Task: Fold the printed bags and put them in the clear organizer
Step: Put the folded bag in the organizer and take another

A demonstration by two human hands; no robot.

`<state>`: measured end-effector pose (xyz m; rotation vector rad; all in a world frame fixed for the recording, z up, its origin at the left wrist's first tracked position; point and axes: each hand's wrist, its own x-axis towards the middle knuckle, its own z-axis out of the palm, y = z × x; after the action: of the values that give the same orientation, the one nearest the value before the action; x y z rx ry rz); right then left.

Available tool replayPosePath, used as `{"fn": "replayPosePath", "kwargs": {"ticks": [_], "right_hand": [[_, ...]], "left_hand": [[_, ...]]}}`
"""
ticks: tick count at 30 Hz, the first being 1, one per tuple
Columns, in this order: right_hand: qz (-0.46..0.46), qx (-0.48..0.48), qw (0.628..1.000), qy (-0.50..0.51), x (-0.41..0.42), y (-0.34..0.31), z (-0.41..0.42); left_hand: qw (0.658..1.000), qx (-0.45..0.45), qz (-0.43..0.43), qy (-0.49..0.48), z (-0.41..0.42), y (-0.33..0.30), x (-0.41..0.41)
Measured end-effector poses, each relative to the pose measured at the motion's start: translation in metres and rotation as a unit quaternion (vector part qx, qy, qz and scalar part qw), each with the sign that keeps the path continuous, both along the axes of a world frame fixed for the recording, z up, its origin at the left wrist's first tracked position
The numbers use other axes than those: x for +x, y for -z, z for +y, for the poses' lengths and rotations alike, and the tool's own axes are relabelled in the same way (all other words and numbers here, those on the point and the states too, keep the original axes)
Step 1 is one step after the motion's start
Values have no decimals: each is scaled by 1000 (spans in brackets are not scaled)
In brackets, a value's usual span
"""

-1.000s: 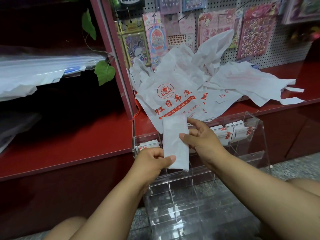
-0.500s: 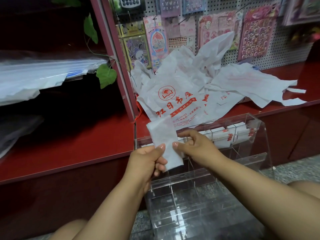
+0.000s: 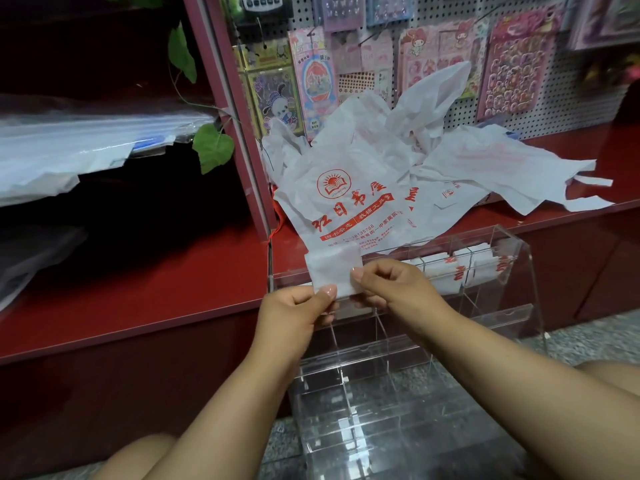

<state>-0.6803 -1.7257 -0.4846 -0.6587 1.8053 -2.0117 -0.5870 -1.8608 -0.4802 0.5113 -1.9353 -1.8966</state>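
Loose printed bags (image 3: 349, 202) sprawl across the red shelf (image 3: 138, 292) beneath the pegboard.

I'm seeing a small folded bag (image 3: 334, 273) — white, creased into a compact rectangle — hanging just above the top left edge of the clear organizer (image 3: 523, 271). The organizer is standing upright against a red shelf, its stepped compartments mostly bare; folded bags (image 3: 446, 275) with red print are sitting in its upper right compartments. Behind it a loose heap of printed bags (image 3: 349, 199) — white with red lettering — is lying crumpled on the shelf.
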Motion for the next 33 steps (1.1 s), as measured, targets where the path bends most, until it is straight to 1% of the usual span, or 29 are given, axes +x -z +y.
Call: {"fn": "replayPosePath", "kwargs": {"ticks": [2, 5, 8, 10, 13, 14, 15, 19, 21, 23, 25, 27, 28, 30, 33], "right_hand": [[25, -4, 999, 34, -1, 0, -1], [57, 5, 997, 54, -2, 3, 0], [82, 17, 995, 56, -2, 4, 0], [53, -5, 998, 47, -2, 5, -1], [-61, -73, 995, 7, -3, 2, -2], [-83, -80, 993, -3, -4, 2, -2], [-85, -74, 994, -9, -4, 1, -2], [-25, -21, 999, 25, -5, 3, 0], [10, 2, 999, 37, -6, 4, 2], [35, 20, 998, 45, -9, 5, 2], [55, 38, 997, 43, -8, 5, 3], [76, 67, 995, 28, -6, 3, 3], [83, 80, 993, 17, -5, 2, 3], [99, 93, 991, -8, -4, 0, 4], [94, 76, 992, -20, -6, -4, 7]], "left_hand": [[998, -61, 17, -4, 0, 1, 2], [997, -67, 43, -3, 2, -1, 4], [995, -76, 55, -23, 2, 0, 2], [994, -88, 59, -37, 3, 2, 1], [992, -102, 55, -38, 6, 6, 0], [992, -109, 52, -37, 7, 8, 0], [991, -117, 50, -32, 8, 10, -1], [989, -136, 55, -9, 11, 13, -1], [990, -129, 49, -3, 11, 12, 0], [995, -89, 41, -18, 13, 11, -2], [999, -21, 26, -23, 13, 11, -5], [1000, 6, 24, -12, 10, 12, -7], [1000, 1, 30, -8, 9, 12, -6], [998, -41, 43, -16, 8, 9, -4], [996, -70, 55, -20, 10, 5, -4]]}}
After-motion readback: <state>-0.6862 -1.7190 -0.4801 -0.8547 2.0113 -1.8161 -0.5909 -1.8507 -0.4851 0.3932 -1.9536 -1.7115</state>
